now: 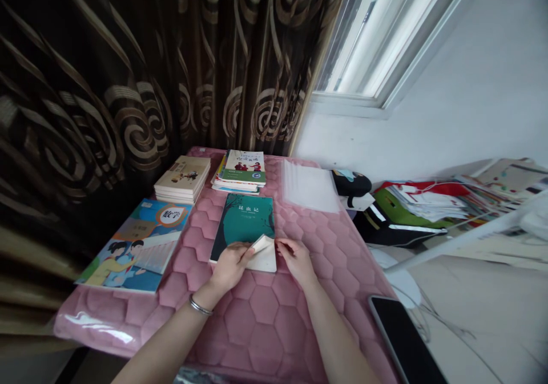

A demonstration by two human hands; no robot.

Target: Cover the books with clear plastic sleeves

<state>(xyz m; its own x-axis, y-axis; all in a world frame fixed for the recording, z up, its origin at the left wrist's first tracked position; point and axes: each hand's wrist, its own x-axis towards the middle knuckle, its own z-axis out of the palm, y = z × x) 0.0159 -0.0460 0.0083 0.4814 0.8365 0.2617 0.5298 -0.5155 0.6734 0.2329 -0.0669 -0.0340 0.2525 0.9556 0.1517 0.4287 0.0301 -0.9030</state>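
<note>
A book with a dark green cover lies on the pink padded tabletop in front of me. Its lower right corner is lifted and folded back, showing pale pages beneath. My left hand, with a silver bangle on the wrist, pinches the raised cover corner between thumb and fingers. At the book's right edge is my right hand, fingers bent and thumb close to the fingertips by the lifted corner. Whether those fingertips grip the page edge is too small to tell.
Left lies a blue textbook, with a stack of beige books behind it. Another book pile and clear plastic sheets sit at the back. A black phone-like device rests at the table's right edge. Bags and papers stand beyond.
</note>
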